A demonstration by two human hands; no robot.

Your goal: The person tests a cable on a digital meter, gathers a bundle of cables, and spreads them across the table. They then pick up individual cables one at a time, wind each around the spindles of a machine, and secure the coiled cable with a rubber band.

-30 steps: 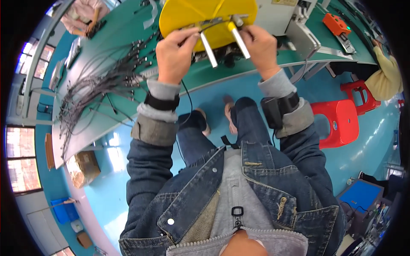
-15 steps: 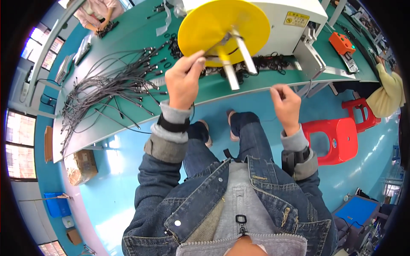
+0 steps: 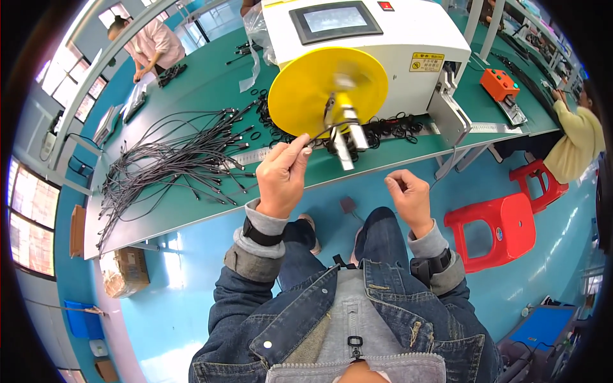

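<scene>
A black cable (image 3: 317, 137) runs taut from my left hand (image 3: 281, 179) to the metal winding posts (image 3: 345, 143) in front of a round yellow disc (image 3: 300, 89). My left thumb and fingers are pinched on the cable. The posts and a hub part look motion-blurred, and the cable bends around them. The disc is on the front of a white winding machine (image 3: 408, 83) with a screen. My right hand (image 3: 410, 201) hovers before the table edge, right of the posts. Its fingers are curled in, and nothing shows in them.
Loose black cables (image 3: 172, 159) spread over the left of the green table (image 3: 211, 83). Coiled black cables (image 3: 399, 126) lie below the disc. An orange button box (image 3: 500, 84) stands at the right, near a red stool (image 3: 504, 233). Co-workers sit far left and right.
My view has tilted up, showing the machine's screen. The winding posts have turned, and the cable now lies across them. My right hand has come a little closer to my left.
</scene>
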